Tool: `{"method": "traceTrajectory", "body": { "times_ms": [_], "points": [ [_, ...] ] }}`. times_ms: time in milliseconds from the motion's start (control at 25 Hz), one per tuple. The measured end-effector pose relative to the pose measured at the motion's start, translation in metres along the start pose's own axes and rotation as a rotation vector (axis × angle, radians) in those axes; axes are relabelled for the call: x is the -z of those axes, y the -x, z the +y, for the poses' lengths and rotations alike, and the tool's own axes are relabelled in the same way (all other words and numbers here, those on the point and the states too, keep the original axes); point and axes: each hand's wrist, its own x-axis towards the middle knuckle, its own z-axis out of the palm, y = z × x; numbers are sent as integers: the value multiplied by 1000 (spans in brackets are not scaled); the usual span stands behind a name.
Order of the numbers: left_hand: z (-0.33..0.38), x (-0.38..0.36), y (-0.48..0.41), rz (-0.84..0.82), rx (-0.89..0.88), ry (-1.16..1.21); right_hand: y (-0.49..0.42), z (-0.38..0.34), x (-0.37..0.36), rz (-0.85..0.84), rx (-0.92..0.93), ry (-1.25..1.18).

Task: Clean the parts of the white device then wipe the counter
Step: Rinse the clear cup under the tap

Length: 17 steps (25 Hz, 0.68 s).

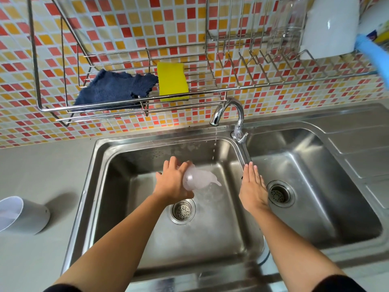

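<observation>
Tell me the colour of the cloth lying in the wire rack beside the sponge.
Dark navy blue; the cloth shows clearly in the head view, left of the yellow sponge.

Head view, steeply down, near sink point(147, 144)

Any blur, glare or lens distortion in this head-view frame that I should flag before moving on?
Head view: wide-angle bending curves the counter edge and wire rack; the translucent white part in the left hand is smeared by motion or pouring water; the steel sink shows soft sheen, no blown-out glare; the white cylinder casts a soft shadow; the right hand looks sharp.
</observation>
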Motion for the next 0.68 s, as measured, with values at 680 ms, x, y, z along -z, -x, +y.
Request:
{"method": "traceTrajectory", "body": {
  "times_ms": [680],
  "points": [
    [-3, 8, 0, 223, -402, -495, 0, -10, 19, 52, -60, -198]
  ]
}}
